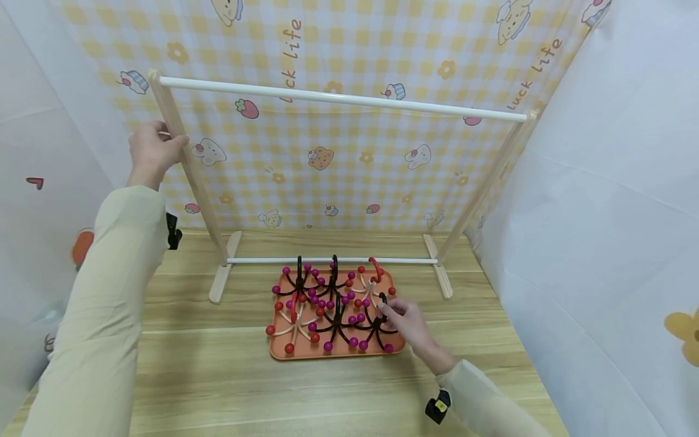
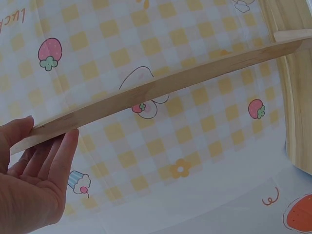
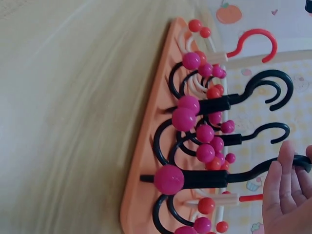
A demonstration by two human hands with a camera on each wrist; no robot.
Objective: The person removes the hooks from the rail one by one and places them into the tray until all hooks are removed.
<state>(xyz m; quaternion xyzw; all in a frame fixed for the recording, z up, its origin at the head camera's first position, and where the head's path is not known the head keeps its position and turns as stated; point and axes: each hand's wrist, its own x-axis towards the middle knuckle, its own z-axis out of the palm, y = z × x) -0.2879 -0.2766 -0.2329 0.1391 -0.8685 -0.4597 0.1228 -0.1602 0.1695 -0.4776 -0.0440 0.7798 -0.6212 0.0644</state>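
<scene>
My left hand (image 1: 155,152) grips the left wooden post (image 1: 191,176) of a standing rack; in the left wrist view the thumb lies on one side of the post and the fingers on the other. At the front right of an orange tray (image 1: 338,351), my right hand (image 1: 406,321) pinches the hook of a black hanger (image 3: 204,179) with curved arms tipped in magenta balls. This hanger stands upright on the tray. Around it are more black hangers (image 1: 337,321) and white ones with red hooks, such as the white hanger (image 1: 295,325) at front left.
A white top bar (image 1: 338,97) and a white lower bar (image 1: 256,260) join the rack's two posts. The rack's flat wooden feet (image 1: 438,267) rest on the wood-grain table (image 1: 218,376), behind the tray. A checked cloth (image 1: 349,182) hangs behind, with white sheets at both sides.
</scene>
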